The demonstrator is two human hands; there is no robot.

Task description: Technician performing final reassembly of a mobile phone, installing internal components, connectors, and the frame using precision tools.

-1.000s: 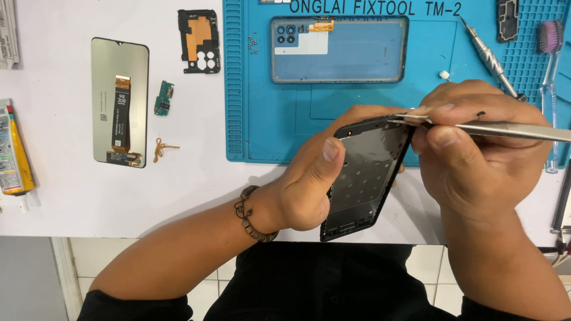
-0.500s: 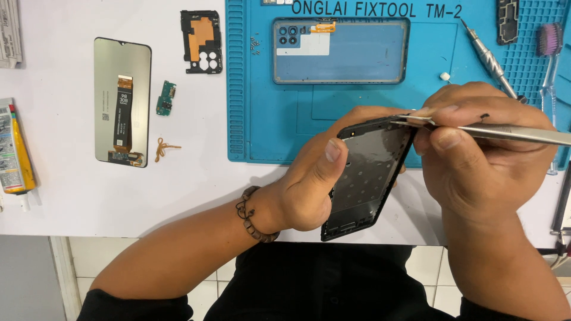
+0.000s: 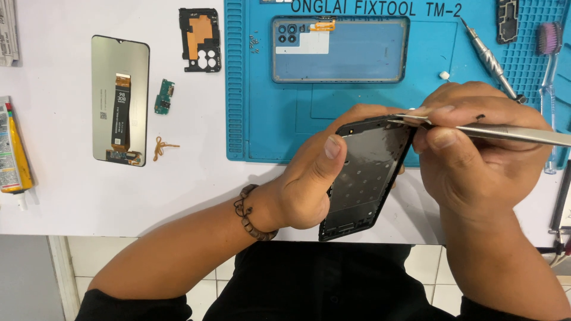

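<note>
My left hand [image 3: 312, 178] grips a black phone middle frame [image 3: 366, 175], tilted, above the table's near edge, thumb lying along its left side. A beaded bracelet [image 3: 250, 214] circles that wrist. My right hand [image 3: 476, 154] pinches metal tweezers [image 3: 511, 134], whose tips touch the frame's top right corner. Both hands hover just in front of the blue repair mat [image 3: 267, 119].
On the mat lie a blue phone back cover [image 3: 339, 50], a screwdriver [image 3: 491, 59], a brush [image 3: 548, 65] and a black cover piece [image 3: 507, 21]. On the white table to the left lie a phone display [image 3: 120, 98], a black shield plate [image 3: 200, 38], a small green board [image 3: 162, 97], an orange flex piece [image 3: 160, 147] and a glue tube [image 3: 15, 151].
The view has shifted slightly. My hands, the frame and the tweezers keep almost the same pose.
</note>
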